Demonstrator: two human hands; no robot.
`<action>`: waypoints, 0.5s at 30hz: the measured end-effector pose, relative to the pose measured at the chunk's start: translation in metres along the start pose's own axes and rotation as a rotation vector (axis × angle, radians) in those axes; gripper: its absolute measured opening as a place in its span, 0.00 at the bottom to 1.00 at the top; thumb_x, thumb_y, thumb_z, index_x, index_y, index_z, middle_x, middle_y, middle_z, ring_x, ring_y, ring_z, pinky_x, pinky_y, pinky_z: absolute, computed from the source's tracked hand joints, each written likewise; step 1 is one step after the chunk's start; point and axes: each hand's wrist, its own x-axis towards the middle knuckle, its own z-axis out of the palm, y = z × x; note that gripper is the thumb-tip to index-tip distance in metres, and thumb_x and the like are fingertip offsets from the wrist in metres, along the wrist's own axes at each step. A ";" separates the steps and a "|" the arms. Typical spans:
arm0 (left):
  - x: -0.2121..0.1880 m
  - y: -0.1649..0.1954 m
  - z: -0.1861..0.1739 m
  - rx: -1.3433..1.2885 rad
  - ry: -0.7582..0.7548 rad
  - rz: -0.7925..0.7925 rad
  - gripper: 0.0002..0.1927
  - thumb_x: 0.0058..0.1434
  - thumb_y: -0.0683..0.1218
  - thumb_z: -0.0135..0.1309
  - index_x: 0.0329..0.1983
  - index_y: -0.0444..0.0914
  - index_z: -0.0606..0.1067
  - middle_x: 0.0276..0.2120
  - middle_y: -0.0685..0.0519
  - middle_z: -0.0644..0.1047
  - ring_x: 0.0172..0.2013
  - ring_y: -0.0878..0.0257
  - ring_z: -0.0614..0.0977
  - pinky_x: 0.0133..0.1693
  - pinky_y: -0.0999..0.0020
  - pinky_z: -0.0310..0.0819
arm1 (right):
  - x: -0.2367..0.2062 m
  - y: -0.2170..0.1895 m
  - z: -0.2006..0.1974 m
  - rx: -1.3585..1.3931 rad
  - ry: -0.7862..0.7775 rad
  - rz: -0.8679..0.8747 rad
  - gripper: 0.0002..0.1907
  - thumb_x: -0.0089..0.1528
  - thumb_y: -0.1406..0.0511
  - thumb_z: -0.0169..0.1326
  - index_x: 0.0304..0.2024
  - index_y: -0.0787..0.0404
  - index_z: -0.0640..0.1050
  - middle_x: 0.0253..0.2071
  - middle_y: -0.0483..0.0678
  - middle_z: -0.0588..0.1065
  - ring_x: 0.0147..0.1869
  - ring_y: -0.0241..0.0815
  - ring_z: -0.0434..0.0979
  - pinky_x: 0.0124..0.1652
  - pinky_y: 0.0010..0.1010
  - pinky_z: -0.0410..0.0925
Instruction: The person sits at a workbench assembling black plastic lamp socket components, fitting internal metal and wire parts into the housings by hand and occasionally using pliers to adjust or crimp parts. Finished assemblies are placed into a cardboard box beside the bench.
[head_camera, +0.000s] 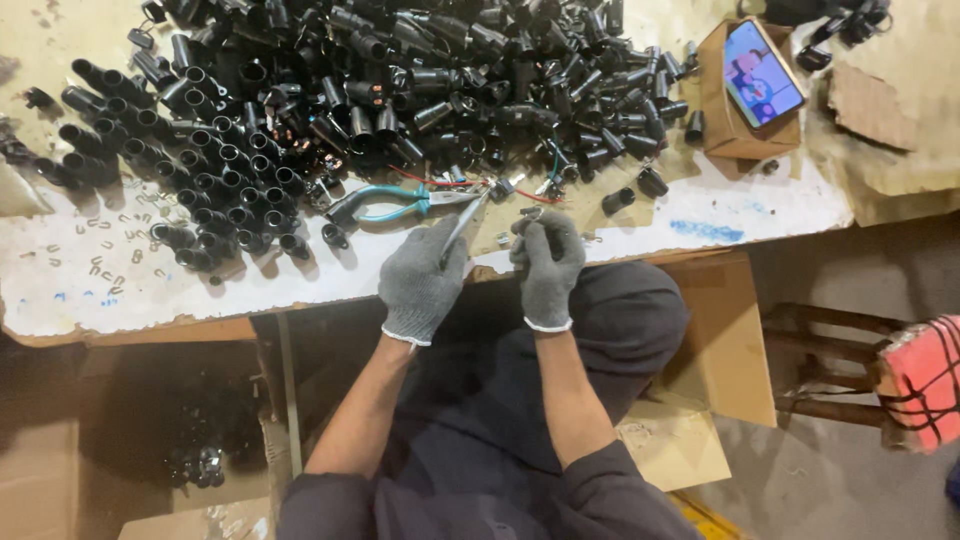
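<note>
Both my hands wear grey knit gloves at the near edge of a worn white workbench (700, 215). My left hand (422, 280) grips a slim metal tool (465, 222) that points up and to the right. My right hand (546, 262) is closed on a small dark part (530, 213) close to the tool's tip. Just beyond my hands lie teal-handled pliers (395, 203) and thin red and green wires (480, 184). A big heap of black tubular sockets (400, 80) covers the far half of the bench.
Upright black sockets stand in rows (200, 190) at the left. Small metal clips (100, 250) are scattered at the near left. A phone with a lit screen (762, 72) rests on a cardboard box (725, 125) at the right. Cardboard boxes (720, 340) and a stool (925, 380) stand below.
</note>
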 end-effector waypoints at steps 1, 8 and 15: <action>0.000 0.001 -0.001 -0.007 0.001 0.006 0.16 0.61 0.45 0.61 0.52 0.40 0.81 0.33 0.47 0.80 0.31 0.51 0.83 0.34 0.58 0.77 | -0.001 -0.003 0.004 -0.013 0.000 -0.030 0.03 0.69 0.73 0.52 0.45 0.64 0.76 0.36 0.49 0.78 0.30 0.30 0.73 0.29 0.21 0.67; 0.000 0.011 -0.015 -0.060 -0.013 0.018 0.18 0.59 0.45 0.62 0.53 0.40 0.81 0.32 0.47 0.80 0.31 0.52 0.83 0.35 0.59 0.78 | -0.010 -0.027 0.039 -0.186 0.089 -0.146 0.02 0.69 0.72 0.53 0.43 0.64 0.75 0.32 0.45 0.75 0.28 0.28 0.69 0.26 0.20 0.62; 0.003 0.025 -0.030 -0.066 0.034 0.099 0.17 0.60 0.44 0.61 0.53 0.40 0.80 0.34 0.47 0.80 0.33 0.51 0.83 0.36 0.58 0.77 | -0.018 -0.046 0.062 -0.261 0.123 -0.303 0.03 0.67 0.73 0.54 0.44 0.63 0.75 0.33 0.43 0.76 0.30 0.29 0.72 0.29 0.21 0.66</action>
